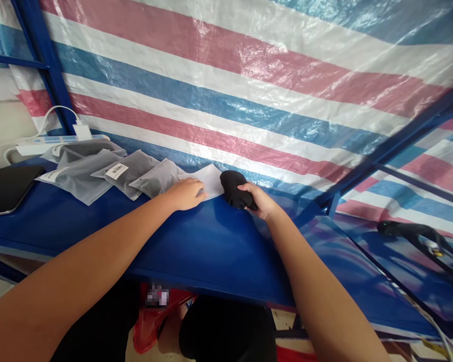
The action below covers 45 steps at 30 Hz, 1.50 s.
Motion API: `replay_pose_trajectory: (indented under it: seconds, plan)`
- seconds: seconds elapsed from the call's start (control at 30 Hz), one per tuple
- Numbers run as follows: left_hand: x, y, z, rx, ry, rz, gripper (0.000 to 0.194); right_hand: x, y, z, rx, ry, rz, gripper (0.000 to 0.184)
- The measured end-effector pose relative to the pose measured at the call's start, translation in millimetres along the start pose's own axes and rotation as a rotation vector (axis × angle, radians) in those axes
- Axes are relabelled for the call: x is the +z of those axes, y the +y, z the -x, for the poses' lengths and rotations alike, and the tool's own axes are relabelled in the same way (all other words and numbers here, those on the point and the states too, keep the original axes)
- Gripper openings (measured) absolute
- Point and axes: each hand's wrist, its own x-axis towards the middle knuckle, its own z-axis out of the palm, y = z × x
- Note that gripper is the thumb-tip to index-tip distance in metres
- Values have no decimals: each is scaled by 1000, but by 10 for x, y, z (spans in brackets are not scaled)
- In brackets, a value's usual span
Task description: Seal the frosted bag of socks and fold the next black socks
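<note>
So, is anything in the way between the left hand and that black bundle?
Nothing visible stands up between the left hand and the black bundle; only the white sheet lies there, low on the table.

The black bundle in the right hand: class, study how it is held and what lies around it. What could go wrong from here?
The black bundle looks soft and is held at one side by the right hand, so it might sag or unfold. The flat white piece, under the left hand, looks thin and could crease or slide. The grey bags beside it overlap, so a nudge might shift several.
</note>
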Motion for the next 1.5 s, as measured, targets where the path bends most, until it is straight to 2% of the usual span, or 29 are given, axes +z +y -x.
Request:
replay_pose_trajectory:
  seconds: [0.13,0.27,0.3,0.37,0.47,0.53,0.6,0.7,0.73,0.77,0.9,0.93,1.03,1.07,1.17,1.23,1.37,1.43,1.5]
  plan:
    - [18,113,31,36,-49,154,29,-4,39,-30,-3,11,23,34]
    - [-39,318,26,46,-211,554,29,-47,86,-95,-19,49,-30,37]
    - [-65,346,14,58,-204,642,29,-60,95,-112,-10,74,-47,37]
    - [-121,345,-20,77,-83,712,29,-79,111,-141,8,111,-79,38]
    - [-172,225,-61,34,152,578,28,-85,120,-161,8,137,-112,40]
    - [-162,126,-63,-28,220,457,31,-76,113,-159,-1,161,-130,41]
    - [-121,60,-42,-55,158,342,39,-59,96,-146,-7,179,-145,41]
    - [-51,50,9,-68,-148,167,60,-27,68,-122,-17,182,-154,40]
    - [-36,66,22,-75,-229,125,64,-16,61,-116,-25,185,-155,40]
    - [-26,87,31,-80,-262,96,66,-5,56,-112,-33,189,-157,40]
    - [1,161,28,-40,-133,19,75,40,50,-107,-57,169,-181,39]
    - [15,168,24,-44,-154,-8,76,55,50,-103,-61,158,-185,38]
    - [62,160,14,-82,-323,-55,81,113,57,-84,-68,150,-177,36]
    - [74,157,13,-76,-323,-54,81,134,62,-76,-66,155,-166,36]
    - [102,182,20,15,-139,-19,75,184,83,-70,-61,158,-149,37]
    - [141,242,39,58,-93,7,74,187,98,-90,-71,175,-171,39]
    - [259,410,93,173,-324,43,72,93,106,-178,-104,376,-219,39]
    - [288,476,109,222,-342,80,68,16,97,-218,-101,489,-224,39]
    - [293,515,111,250,-291,126,61,-52,86,-243,-90,564,-228,38]
